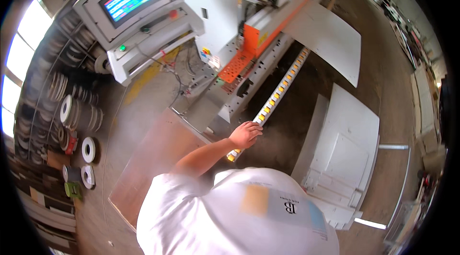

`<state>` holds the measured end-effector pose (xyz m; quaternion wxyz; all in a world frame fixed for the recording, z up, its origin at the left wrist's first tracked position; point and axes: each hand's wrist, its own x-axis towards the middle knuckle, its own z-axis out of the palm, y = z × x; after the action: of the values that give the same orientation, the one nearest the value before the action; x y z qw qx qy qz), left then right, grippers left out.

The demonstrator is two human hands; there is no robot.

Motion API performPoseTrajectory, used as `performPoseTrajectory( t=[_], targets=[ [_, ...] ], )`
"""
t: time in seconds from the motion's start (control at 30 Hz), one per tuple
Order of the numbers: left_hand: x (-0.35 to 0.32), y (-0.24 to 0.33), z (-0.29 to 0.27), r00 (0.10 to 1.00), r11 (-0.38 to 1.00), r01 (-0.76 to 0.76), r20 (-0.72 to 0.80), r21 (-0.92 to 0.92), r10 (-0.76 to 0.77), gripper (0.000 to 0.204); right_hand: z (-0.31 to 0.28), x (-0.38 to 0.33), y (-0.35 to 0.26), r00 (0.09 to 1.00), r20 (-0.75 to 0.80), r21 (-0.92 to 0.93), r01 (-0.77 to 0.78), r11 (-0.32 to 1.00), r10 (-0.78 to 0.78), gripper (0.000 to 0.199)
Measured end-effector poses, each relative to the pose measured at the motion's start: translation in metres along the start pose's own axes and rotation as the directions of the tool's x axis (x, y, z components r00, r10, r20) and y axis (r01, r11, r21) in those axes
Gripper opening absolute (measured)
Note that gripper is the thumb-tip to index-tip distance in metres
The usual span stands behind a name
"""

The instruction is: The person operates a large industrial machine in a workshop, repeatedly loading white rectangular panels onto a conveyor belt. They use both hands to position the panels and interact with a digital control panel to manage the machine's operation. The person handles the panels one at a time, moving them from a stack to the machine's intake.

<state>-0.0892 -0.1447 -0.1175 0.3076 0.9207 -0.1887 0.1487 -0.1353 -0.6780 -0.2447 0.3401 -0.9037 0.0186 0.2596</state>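
Observation:
My left hand (246,135) is closed over a long narrow roller rail (286,81), near its close end. Yellow rollers sit in a row along this pale rail, which slants away to the far right beside the machine (258,46). The fingers curl over the rail's top and side; their tips are partly hidden. A grey-white panel (330,37) juts out from the machine at the rail's far end. My right hand is out of sight, and only my white shirt shows on that side.
A control console (158,39) with a lit screen stands at the far left. A brown board (158,159) lies to my left. White panels (342,145) are stacked low on the right. Rolls of edge banding (88,149) stand by the left shelves. A loose cable (165,61) hangs near the console.

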Motion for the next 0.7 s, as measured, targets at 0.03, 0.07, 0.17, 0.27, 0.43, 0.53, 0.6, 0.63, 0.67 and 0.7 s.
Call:
performPoseTrajectory(
  t=[0.03,0.07,0.17,0.27,0.43,0.53,0.6,0.63,0.67,0.7],
  targets=[
    [0.002,-0.007,-0.017,0.999,1.0,-0.003,-0.054,0.03,0.004,0.038,-0.001,0.001,-0.001,1.0,0.008,-0.011,0.013,1.0,-0.012,0.035],
    [0.006,-0.019,-0.039,0.994,0.998,-0.003,-0.108,0.061,0.01,0.038,-0.002,0.003,-0.003,1.0,-0.001,0.002,-0.012,1.0,0.012,0.035],
    [0.026,-0.03,-0.158,0.973,0.98,0.022,-0.23,0.196,0.024,0.042,-0.003,0.01,-0.016,0.999,0.016,-0.01,-0.042,0.999,0.043,0.035],
    [0.037,-0.068,-0.279,0.925,0.849,0.093,-0.361,0.52,0.12,0.039,-0.003,0.019,-0.032,0.998,0.019,-0.029,-0.053,0.998,0.054,0.034],
    [0.043,-0.072,-0.471,0.723,0.596,0.398,-0.638,0.697,0.263,0.041,0.004,0.021,-0.052,0.997,0.022,-0.038,-0.074,0.997,0.075,0.034],
    [0.029,-0.098,-0.527,0.713,0.41,0.577,-0.681,0.706,0.17,0.042,0.011,0.023,-0.064,0.997,0.025,-0.039,-0.075,0.996,0.076,0.034],
    [0.02,-0.128,-0.549,0.713,0.344,0.665,-0.701,0.663,-0.028,0.045,0.014,0.023,-0.071,0.996,0.022,-0.036,-0.082,0.996,0.083,0.033],
    [0.016,-0.148,-0.56,0.687,0.41,0.691,-0.717,0.595,-0.116,0.045,0.015,0.023,-0.075,0.996,0.022,-0.038,-0.08,0.996,0.081,0.033],
    [0.011,-0.17,-0.57,0.659,0.464,0.717,-0.723,0.52,-0.208,0.045,0.016,0.023,-0.079,0.996,0.024,-0.037,-0.085,0.996,0.086,0.033],
    [0.01,-0.188,-0.578,0.63,0.513,0.74,-0.715,0.435,-0.302,0.045,0.016,0.022,-0.081,0.996,0.022,-0.04,-0.089,0.995,0.09,0.033]
  ],
)
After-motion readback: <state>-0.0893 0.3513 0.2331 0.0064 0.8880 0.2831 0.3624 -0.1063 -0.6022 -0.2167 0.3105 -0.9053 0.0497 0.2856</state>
